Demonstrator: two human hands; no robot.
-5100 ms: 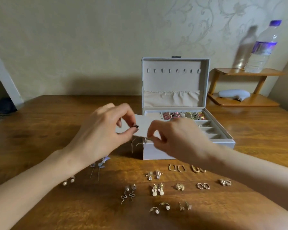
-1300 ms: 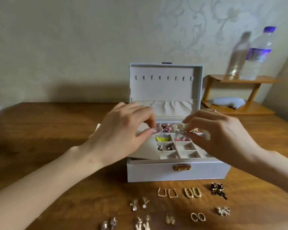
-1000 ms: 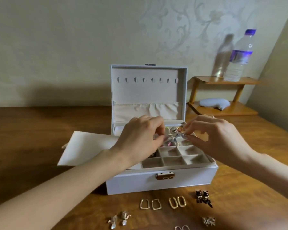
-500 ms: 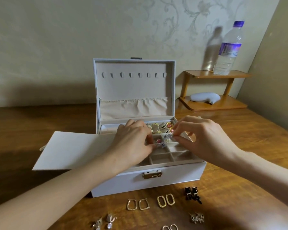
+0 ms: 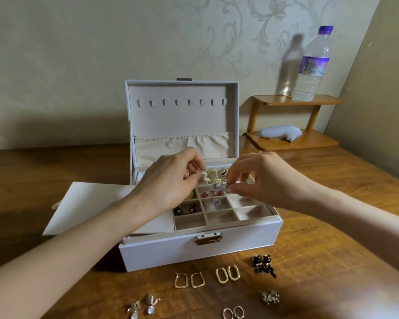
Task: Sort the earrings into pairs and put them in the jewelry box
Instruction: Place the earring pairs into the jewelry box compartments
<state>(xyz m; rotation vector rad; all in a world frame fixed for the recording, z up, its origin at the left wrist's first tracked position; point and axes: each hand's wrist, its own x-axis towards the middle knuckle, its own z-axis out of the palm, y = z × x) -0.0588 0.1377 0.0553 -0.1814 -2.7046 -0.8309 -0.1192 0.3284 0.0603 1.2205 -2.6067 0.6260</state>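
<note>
Since five seconds ago the white card (image 5: pixel 90 203) has gone down flat on the left of the box, and both hands have shifted over the open tray, the left drawing a touch away from the right in the last half second. Right now the right hand (image 5: pixel 263 180) hovers above the middle compartments of the jewelry box (image 5: pixel 194 247), its grip a thumb-and-forefinger pinch on a small silvery earring (image 5: pixel 218 187), held just above the divided tray. Close alongside sits the left hand (image 5: pixel 168 187), fingers curled over the back-left of the tray, and whether that grip has anything in it I cannot tell. The lid stands upright behind them. Inside, the back row carries gold pieces (image 5: pixel 213 174), a black pair (image 5: pixel 184 209) lies in a left compartment, and a bluish-silver piece (image 5: pixel 213 203) sits in the cell next to it. On the table (image 5: pixel 332 226) in front of the box, pairs lie in rows: squarish gold hoops (image 5: pixel 189 280), oval gold hoops (image 5: pixel 227 273) just beside them, and black cat earrings (image 5: pixel 264 265) further right. Nearer the camera are silver drop earrings (image 5: pixel 143 306), small round hoops (image 5: pixel 233 313) at the bottom edge, and a gold cluster pair (image 5: pixel 269 295). Back right, a water bottle (image 5: pixel 311 65) stands on a small wooden shelf (image 5: pixel 293 100).
</note>
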